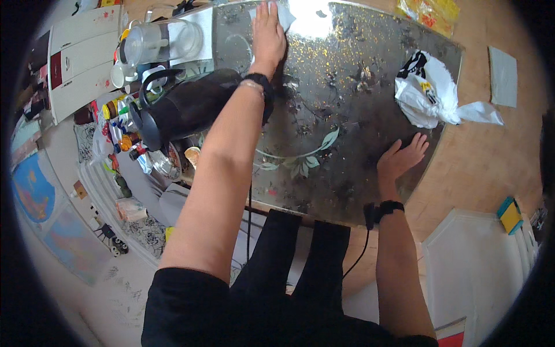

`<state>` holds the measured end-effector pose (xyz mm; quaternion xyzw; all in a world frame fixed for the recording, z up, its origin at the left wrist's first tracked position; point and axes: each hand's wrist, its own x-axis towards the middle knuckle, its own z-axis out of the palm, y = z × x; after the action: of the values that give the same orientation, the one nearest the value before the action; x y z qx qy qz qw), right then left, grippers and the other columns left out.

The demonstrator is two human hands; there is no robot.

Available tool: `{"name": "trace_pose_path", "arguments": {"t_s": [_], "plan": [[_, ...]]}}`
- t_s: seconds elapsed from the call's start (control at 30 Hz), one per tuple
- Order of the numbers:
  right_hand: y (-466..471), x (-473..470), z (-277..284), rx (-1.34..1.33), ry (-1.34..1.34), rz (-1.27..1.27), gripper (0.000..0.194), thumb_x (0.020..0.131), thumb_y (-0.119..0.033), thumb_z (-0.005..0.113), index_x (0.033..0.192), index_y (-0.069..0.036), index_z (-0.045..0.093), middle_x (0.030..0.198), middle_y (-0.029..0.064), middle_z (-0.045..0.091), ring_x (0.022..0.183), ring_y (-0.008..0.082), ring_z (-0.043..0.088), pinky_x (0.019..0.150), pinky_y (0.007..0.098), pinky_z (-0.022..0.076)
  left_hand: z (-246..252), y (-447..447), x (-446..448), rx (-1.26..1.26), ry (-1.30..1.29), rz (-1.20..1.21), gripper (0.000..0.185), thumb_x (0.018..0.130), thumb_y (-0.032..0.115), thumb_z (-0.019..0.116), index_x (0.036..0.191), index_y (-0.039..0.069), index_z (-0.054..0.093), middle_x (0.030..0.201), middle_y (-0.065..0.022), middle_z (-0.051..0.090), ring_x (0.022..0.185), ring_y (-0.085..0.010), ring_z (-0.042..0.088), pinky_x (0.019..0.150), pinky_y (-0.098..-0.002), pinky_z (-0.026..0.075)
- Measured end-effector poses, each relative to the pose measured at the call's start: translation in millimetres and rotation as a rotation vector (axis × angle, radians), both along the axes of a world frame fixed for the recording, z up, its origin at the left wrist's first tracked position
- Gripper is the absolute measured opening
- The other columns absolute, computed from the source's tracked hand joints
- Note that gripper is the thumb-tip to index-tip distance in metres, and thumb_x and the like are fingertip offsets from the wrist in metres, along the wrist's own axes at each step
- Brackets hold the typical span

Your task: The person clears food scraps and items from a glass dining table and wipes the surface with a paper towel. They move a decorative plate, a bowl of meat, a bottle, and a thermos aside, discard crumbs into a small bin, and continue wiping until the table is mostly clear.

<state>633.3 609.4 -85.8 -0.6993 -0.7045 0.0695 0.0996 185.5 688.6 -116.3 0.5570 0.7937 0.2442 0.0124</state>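
My left hand (269, 39) stretches to the far side of the dark floral table covering (303, 104), lying flat over a white wipe (285, 17). The wipe's corners show around the fingers; the rest is hidden beneath them. Near the table's right edge is my right hand (402, 158), palm down, holding nothing, with the thumb spread. A knotted white plastic bag (427, 93) sits just beyond it. Left of my left forearm is a black thermos jug (186, 108) with a handle.
A clear pitcher (164, 43), white mugs (122, 74) and several small jars crowd the table's left side, near a bread slice (192, 156). A yellow bag (429, 15) lies past the far edge. Black cords run from both wrists. A white cabinet (82, 60) stands left.
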Motion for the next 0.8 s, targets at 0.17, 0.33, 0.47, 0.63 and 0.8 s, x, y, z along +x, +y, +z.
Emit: {"name": "trace_pose_path", "arguments": {"t_s": [0.17,0.33,0.47,0.63,0.8], "plan": [[-2,0,-1,0.048,0.011,0.022,0.060,0.108,-0.035,0.043,0.158,-0.004,0.032,0.166,0.0184,0.030,0.155,0.0396,0.022,0.124,0.0588,0.0147,42,-64,81,-0.307,0.102,-0.231,0.058,0.095,0.007,0.046,0.152,-0.001,0.043,0.158,-0.0257,0.042,0.147,-0.0404,0.039,0.123,-0.0526,0.027],[1,0,-3,0.040,0.012,0.019,0.059,0.109,-0.037,0.040,0.159,-0.005,0.031,0.166,0.0180,0.030,0.155,0.0409,0.023,0.124,0.0591,0.0153,59,-206,151,-0.614,-0.106,-0.638,0.063,0.102,0.036,0.049,0.159,0.009,0.039,0.167,-0.0148,0.033,0.155,-0.0289,0.030,0.126,-0.0480,0.022],[2,-1,-2,0.026,-0.019,0.016,0.059,0.109,-0.034,0.041,0.159,-0.005,0.030,0.166,0.0183,0.030,0.155,0.0420,0.023,0.123,0.0598,0.0164,35,-150,100,-0.520,-0.021,-0.681,0.076,0.098,0.049,0.056,0.160,0.010,0.036,0.167,-0.0176,0.031,0.155,-0.0304,0.028,0.126,-0.0485,0.020],[2,3,-3,0.050,-0.045,0.053,0.060,0.108,-0.032,0.042,0.160,-0.005,0.029,0.166,0.0186,0.030,0.154,0.0421,0.023,0.123,0.0596,0.0168,20,41,26,-0.057,0.023,-0.130,0.079,0.103,0.050,0.047,0.161,0.001,0.027,0.167,-0.0238,0.025,0.157,-0.0360,0.020,0.128,-0.0493,0.013],[0,3,0,-0.015,-0.041,0.016,0.061,0.107,-0.030,0.045,0.160,-0.005,0.028,0.166,0.0189,0.028,0.155,0.0417,0.021,0.124,0.0593,0.0155,21,26,83,-0.159,0.001,-0.458,0.078,0.100,0.051,0.049,0.159,0.002,0.032,0.166,-0.0215,0.031,0.155,-0.0361,0.027,0.128,-0.0506,0.016]]}}
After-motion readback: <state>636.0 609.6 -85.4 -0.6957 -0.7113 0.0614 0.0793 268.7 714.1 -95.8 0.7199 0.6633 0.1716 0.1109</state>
